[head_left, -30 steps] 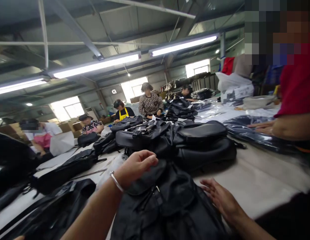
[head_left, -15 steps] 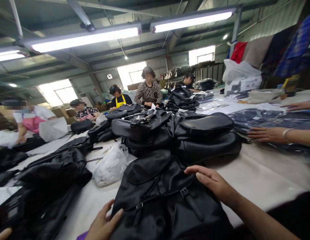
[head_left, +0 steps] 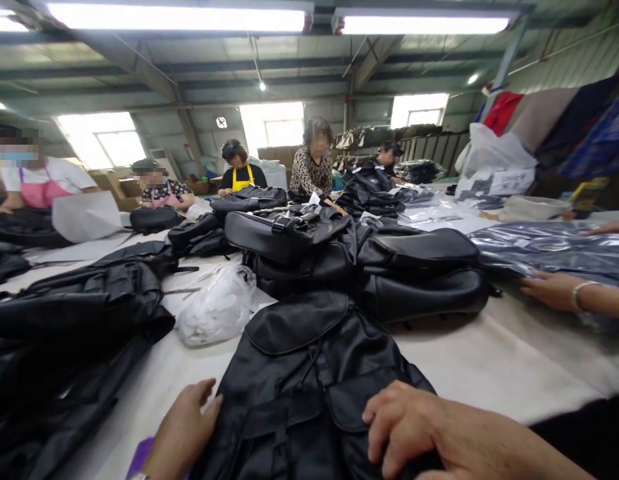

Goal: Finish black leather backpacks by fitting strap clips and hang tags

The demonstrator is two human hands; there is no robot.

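Note:
A black backpack (head_left: 294, 353) with a rounded top flap, a drawstring and front pockets lies face up on the table in front of me. At its left edge is my left hand (head_left: 186, 417), fingers apart and thumb toward the bag, with purple cloth at the wrist. My right hand (head_left: 406, 423) is over the right front pocket, its fingers bent against the pocket's side; the fingertips are partly hidden. Beyond the backpack's top, more black bags (head_left: 299, 240) are stacked. A clear plastic bag (head_left: 219, 303) with white contents sits left of the backpack.
More black bags (head_left: 79, 320) cover the table's left side. At the right, another person's hand (head_left: 554, 290), with a bracelet, touches plastic-wrapped dark goods (head_left: 559, 243). Several people work across the white-covered table (head_left: 469, 353). A white plastic sack (head_left: 499, 163) stands at the back right.
My right hand has moved down from the backpack's upper right side onto its right pocket, and its fingers have bent. The left hand stays by the left edge. The view has tilted down.

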